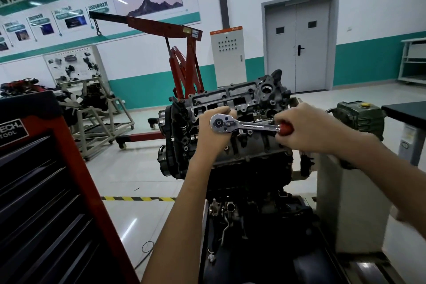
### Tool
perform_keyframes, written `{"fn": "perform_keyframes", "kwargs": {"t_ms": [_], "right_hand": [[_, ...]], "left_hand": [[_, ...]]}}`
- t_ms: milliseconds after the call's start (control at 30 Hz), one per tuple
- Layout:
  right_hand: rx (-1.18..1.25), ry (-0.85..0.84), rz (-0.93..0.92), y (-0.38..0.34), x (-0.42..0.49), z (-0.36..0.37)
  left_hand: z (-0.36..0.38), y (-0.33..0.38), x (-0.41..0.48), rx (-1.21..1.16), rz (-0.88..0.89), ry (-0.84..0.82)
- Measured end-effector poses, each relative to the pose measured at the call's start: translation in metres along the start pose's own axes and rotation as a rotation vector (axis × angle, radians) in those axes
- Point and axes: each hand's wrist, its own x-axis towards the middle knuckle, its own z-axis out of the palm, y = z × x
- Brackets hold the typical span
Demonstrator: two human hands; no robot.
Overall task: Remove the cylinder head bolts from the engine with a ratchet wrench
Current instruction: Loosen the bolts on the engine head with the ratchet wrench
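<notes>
A grey engine [242,99] stands on a stand in front of me, its cylinder head facing up. A chrome ratchet wrench [244,124] with a red handle lies level above the head. My right hand [306,129] grips the red handle at the right. My left hand [213,131] is curled around the wrench's round head from below, holding whatever hangs beneath it. The socket and any bolt under the wrench's head are hidden by my left hand.
A red and black tool cabinet [46,191] stands close at my left. A red engine crane [182,57] is behind the engine. Another engine on a frame [92,108] sits at the far left. A green unit [359,120] and a dark table [405,110] are at the right.
</notes>
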Motion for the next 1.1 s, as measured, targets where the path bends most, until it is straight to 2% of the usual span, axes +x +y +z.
{"fn": "perform_keyframes", "kwargs": {"t_ms": [67, 100, 233, 333, 400, 567, 633, 700, 767, 900, 1000, 1033, 1100], "right_hand": [[0.002, -0.007, 0.022, -0.005, -0.007, 0.009], [0.09, -0.021, 0.052, -0.012, -0.016, 0.023], [0.666, 0.054, 0.192, -0.061, -0.048, 0.091], [0.977, 0.043, 0.209, -0.098, -0.054, 0.118], [0.939, 0.018, 0.207, -0.092, -0.05, 0.116], [0.309, -0.135, 0.026, -0.015, -0.017, 0.038], [0.013, -0.061, -0.052, 0.002, 0.0, 0.006], [-0.088, 0.007, -0.062, 0.007, 0.005, 0.0], [0.0, -0.025, -0.012, -0.001, -0.009, 0.022], [0.528, 0.063, 0.145, -0.053, -0.046, 0.092], [0.867, 0.088, 0.202, -0.097, -0.053, 0.122], [0.894, 0.079, 0.205, -0.101, -0.052, 0.125], [0.747, 0.064, 0.185, -0.086, -0.047, 0.113]], "left_hand": [[0.003, 0.0, -0.003, -0.042, -0.021, 0.056], [0.005, 0.0, -0.005, -0.065, -0.035, 0.093], [0.018, 0.005, -0.003, -0.137, -0.105, 0.217], [0.022, 0.009, -0.003, -0.072, -0.089, 0.207], [0.017, 0.006, -0.006, -0.046, -0.064, 0.186], [-0.004, -0.001, -0.006, -0.044, -0.017, 0.059], [-0.003, 0.0, -0.005, -0.026, 0.012, 0.019], [0.001, 0.0, -0.006, -0.031, 0.015, 0.035], [0.005, -0.005, -0.007, -0.059, -0.024, 0.11], [0.013, -0.005, -0.005, -0.041, -0.06, 0.234], [0.017, 0.001, -0.006, -0.05, -0.049, 0.245], [0.015, 0.002, -0.006, -0.043, -0.053, 0.237], [0.008, 0.0, -0.008, -0.073, -0.051, 0.19]]}}
